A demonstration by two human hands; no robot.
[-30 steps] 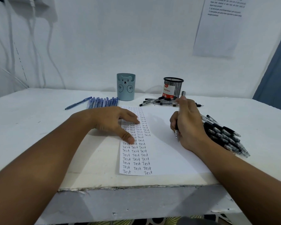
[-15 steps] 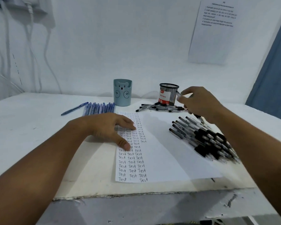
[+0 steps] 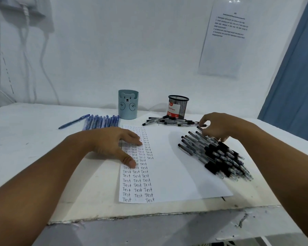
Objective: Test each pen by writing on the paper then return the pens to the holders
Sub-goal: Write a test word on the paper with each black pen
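Right-hand grip: fingers of the right hand (image 3: 219, 126) curl down onto the far end of the black pen pile (image 3: 219, 157); fingertips touch pens, but whether one is pinched I cannot tell.
Left-hand grip: left hand (image 3: 112, 144) lies flat with fingers spread, pressing the left edge of the paper (image 3: 176, 167); it holds nothing.
Step in hand: picking a fresh black pen, by my reading.
Doing it well: take one pen from the top of the heap, lift it clear so the others do not roll, and keep the flat hand on the sheet for writing.
Paper: columns of "Test" fill its left part; the right part is blank, with the pile's inner edge resting on it.
Pens elsewhere: loose black pens (image 3: 171, 121) lie at the foot of the mesh holder (image 3: 178, 107); blue pens (image 3: 101, 121) lie in a row just left of the bear holder (image 3: 128, 103).
Mesh holder contents: no pen stands above the rim; inside it a red-and-white card shows.
Bear holder contents: no pen shows above the rim; the interior is hidden.
Progress: returning to holders looks not yet done.
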